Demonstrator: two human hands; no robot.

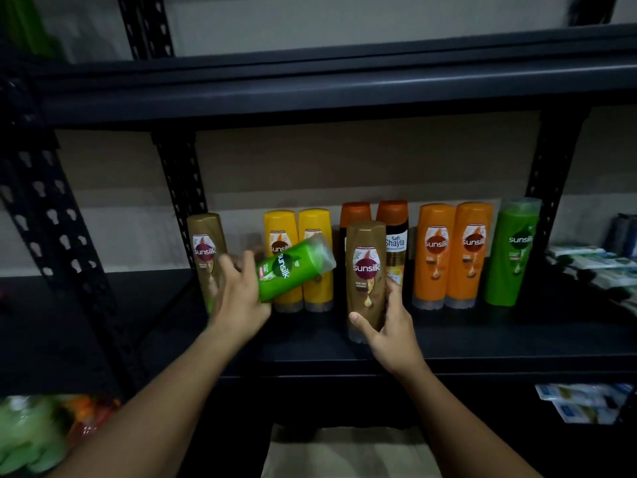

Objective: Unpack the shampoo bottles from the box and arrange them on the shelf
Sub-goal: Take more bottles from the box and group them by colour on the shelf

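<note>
The left hand (238, 298) grips a green Sunsilk bottle (293, 270) by its base, tilted above the shelf (482, 336). The right hand (389, 322) clasps a brown Sunsilk bottle (366, 274) low, upright. Both are probably rigid, glossy, slippery plastic; grip mid-body.

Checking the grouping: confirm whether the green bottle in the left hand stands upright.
No: the green bottle lies tilted in the left hand.

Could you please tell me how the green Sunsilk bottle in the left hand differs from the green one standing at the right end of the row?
The held green plastic bottle tilts sideways in the left hand, off the shelf; the far-right green bottle stands upright, untouched. Both show the Sunsilk logo.
</note>
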